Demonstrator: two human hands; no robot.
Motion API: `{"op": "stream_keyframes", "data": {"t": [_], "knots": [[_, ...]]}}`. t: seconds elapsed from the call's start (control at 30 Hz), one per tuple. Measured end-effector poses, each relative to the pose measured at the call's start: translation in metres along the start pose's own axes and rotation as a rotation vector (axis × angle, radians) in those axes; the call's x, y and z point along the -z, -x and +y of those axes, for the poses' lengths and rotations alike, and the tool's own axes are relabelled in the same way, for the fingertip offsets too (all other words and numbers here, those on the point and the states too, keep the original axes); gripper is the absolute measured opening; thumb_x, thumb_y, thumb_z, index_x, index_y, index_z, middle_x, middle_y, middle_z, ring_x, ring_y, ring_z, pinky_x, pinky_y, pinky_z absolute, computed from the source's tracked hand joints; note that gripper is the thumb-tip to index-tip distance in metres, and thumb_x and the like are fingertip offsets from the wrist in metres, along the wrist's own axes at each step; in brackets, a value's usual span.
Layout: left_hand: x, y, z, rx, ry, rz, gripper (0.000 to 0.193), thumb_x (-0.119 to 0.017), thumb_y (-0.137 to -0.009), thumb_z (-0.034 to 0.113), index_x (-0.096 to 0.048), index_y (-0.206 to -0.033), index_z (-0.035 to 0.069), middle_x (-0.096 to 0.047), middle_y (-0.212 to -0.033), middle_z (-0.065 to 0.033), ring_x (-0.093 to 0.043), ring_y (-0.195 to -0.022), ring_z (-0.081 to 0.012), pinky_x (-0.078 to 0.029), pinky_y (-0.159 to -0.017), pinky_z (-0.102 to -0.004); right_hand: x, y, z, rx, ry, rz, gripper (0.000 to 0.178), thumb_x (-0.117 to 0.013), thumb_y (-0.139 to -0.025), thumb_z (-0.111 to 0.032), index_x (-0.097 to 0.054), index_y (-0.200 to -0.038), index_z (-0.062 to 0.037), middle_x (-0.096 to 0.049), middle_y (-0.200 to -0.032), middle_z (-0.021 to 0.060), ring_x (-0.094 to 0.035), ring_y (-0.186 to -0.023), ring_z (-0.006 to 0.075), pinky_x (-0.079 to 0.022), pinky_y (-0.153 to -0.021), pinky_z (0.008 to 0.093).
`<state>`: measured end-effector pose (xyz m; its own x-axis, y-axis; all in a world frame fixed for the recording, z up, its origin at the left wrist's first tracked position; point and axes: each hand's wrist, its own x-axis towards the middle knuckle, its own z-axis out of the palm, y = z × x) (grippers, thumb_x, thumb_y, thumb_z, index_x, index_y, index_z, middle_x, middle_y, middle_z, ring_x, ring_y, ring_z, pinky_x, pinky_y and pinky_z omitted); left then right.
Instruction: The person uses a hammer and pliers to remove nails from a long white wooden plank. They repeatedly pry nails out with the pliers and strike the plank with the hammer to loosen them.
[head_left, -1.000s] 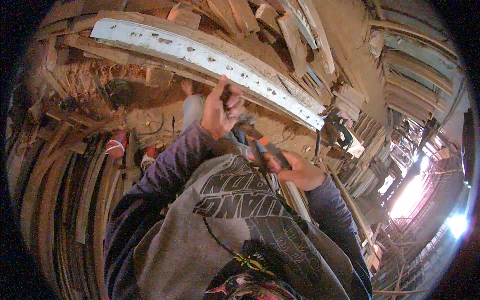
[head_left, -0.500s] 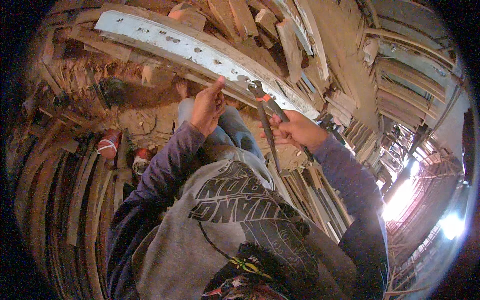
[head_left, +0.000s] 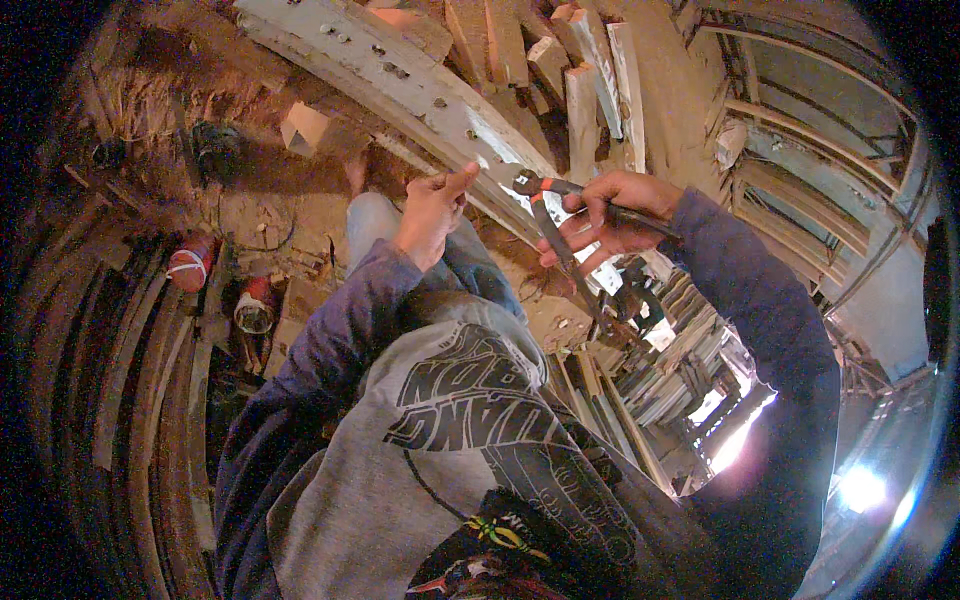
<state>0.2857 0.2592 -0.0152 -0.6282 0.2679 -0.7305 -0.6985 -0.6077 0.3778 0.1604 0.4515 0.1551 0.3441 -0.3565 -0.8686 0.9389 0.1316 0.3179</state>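
Bends the left arm (head_left: 350,300) at the elbow, slanting it upward and inward from the lower left. Lifts the left hand (head_left: 428,222) ahead of the trunk, fingers curled, one digit stretched out toward the right hand (head_left: 640,190). Sweeps the right arm (head_left: 745,290) wide to the side, elbow bent, forearm angled back inward. Closes the right hand in a loose grip, some fingers spread and reaching left. Sets both hands at nearly the same height, apart from each other.

The pincers (head_left: 546,218) look like dark metal, the pale-faced beam (head_left: 415,90) at upper centre rough wood, the shirt (head_left: 345,500) matt cloth.
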Motion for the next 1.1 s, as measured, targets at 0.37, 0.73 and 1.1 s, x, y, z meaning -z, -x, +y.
{"op": "stream_keyframes", "data": {"t": [0.37, 0.73, 1.1], "knots": [[0.006, -0.006, -0.01, 0.011, 0.016, -0.032, 0.042, -0.073, -0.088, 0.043, -0.052, -0.065, 0.014, -0.042, -0.058, 0.0061, -0.031, -0.046, -0.0035, -0.02, -0.042, -0.023, 0.028, -0.012, 0.044, 0.275, 0.05, 0.182, 0.02, -0.051, -0.092, -0.007, -0.05, -0.11, -0.0002, -0.062, -0.104, 0.0188, -0.061, -0.067, 0.0166, -0.052, -0.058, 0.0352], [0.007, 0.013, 0.006, 0.192, 0.407, -0.197, 0.041, -0.055, -0.099, 0.046, -0.058, -0.082, 0.008, -0.058, -0.073, -0.0012, -0.051, -0.06, -0.0099, -0.044, -0.053, -0.0241, -0.006, -0.045, 0.154, 0.604, 0.62, 0.371, 0.025, -0.056, -0.084, -0.009, -0.053, -0.108, -0.0037, -0.059, -0.092, 0.0058, -0.059, -0.079, 0.0158, -0.05, -0.068, 0.0319], [-0.017, 0.02, 0.001, 0.211, 0.421, -0.217, 0.054, -0.046, -0.1, 0.053, -0.061, -0.1, 0.001, -0.063, -0.075, -0.0055, -0.068, -0.077, -0.0251, -0.056, -0.069, -0.0297, -0.026, -0.043, 0.161, 0.558, 0.739, 0.21, 0.017, -0.055, -0.087, -0.01, -0.047, -0.101, -0.0044, -0.043, -0.093, -0.0017, -0.044, -0.082, 0.0098, -0.041, -0.073, 0.0258]]}}
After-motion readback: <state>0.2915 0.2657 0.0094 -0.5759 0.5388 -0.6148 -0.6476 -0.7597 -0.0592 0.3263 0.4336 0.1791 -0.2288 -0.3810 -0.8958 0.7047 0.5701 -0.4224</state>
